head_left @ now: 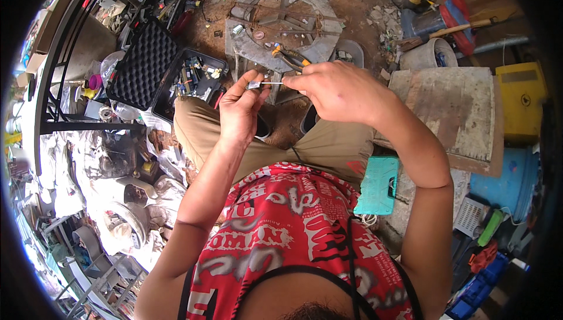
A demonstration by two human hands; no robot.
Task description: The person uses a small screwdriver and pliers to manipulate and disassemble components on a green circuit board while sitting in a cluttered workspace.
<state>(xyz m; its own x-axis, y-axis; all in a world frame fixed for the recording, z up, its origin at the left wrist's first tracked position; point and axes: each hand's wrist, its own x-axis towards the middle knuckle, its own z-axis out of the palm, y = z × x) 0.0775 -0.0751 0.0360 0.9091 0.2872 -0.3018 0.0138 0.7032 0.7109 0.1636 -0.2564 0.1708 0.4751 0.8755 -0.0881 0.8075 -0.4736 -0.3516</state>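
Note:
My left hand (238, 108) is closed, pinching a small silvery part (254, 85) between thumb and fingertips. From the right, my right hand (343, 90) grips what looks like a thin screwdriver (272, 83). Its handle is hidden inside the fingers, and only the bare metal shaft shows. The shaft's tip meets the small part; whether it sits in a screw or slot is too small to tell. Just beyond both hands, pliers (293, 57) with orange and black handles lie on the near rim of a grey ring-shaped stand (249, 47).
An open black case (143, 65) with foam lining and small parts stands at left. On the right are a worn wooden board (440, 115), a teal case (376, 186), a yellow box (522, 103) and a wooden-handled tool (469, 26). Plastic bags (167, 203) crowd the left side.

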